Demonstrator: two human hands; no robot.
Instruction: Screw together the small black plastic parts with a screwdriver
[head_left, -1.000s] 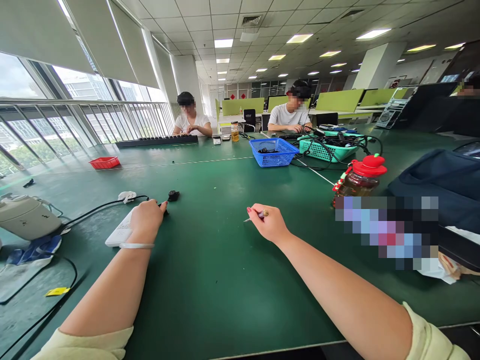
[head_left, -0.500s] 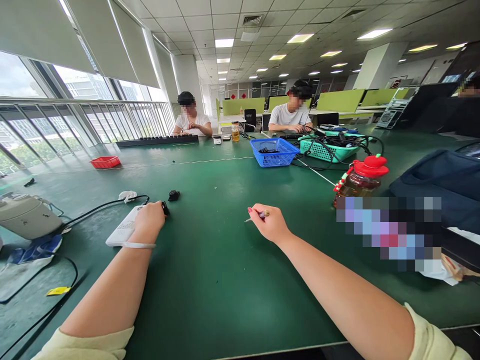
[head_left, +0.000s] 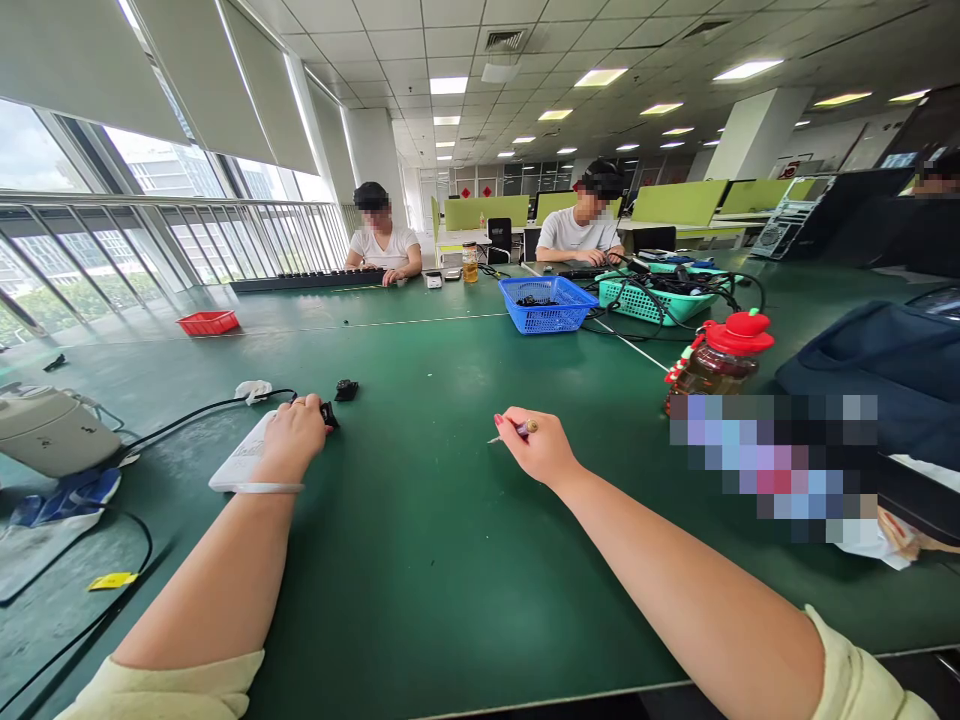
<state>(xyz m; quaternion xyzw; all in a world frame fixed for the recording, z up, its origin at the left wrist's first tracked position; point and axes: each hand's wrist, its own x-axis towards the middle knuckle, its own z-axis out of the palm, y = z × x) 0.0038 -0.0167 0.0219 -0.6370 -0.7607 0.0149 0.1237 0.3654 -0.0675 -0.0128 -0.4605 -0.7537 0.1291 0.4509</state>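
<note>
My left hand point(head_left: 295, 432) is closed on a small black piece point(head_left: 328, 415), which mostly hides behind the fingers. Beneath and beside that wrist lies a white power bank-like box point(head_left: 238, 458) with printing on it. Another small black crumpled-looking piece point(head_left: 346, 390) rests just beyond the left fingertips. On the right, my right hand point(head_left: 538, 447) pinches a slim screwdriver point(head_left: 527, 428), its thin metal tip pointing left and low over the green table point(head_left: 435, 560). The two hands are well apart.
A blue basket point(head_left: 547, 318), a green basket point(head_left: 652, 305) of cables and a red-lidded bottle point(head_left: 724, 355) stand on the right. A red tray point(head_left: 208, 322) sits far left, a whitish appliance point(head_left: 52, 430) nearer. Two people sit across the table.
My left hand has shifted slightly left and turned, its fingers still on the black piece. My right hand stays put with the screwdriver. One person opposite has lowered a hand to the table.
</note>
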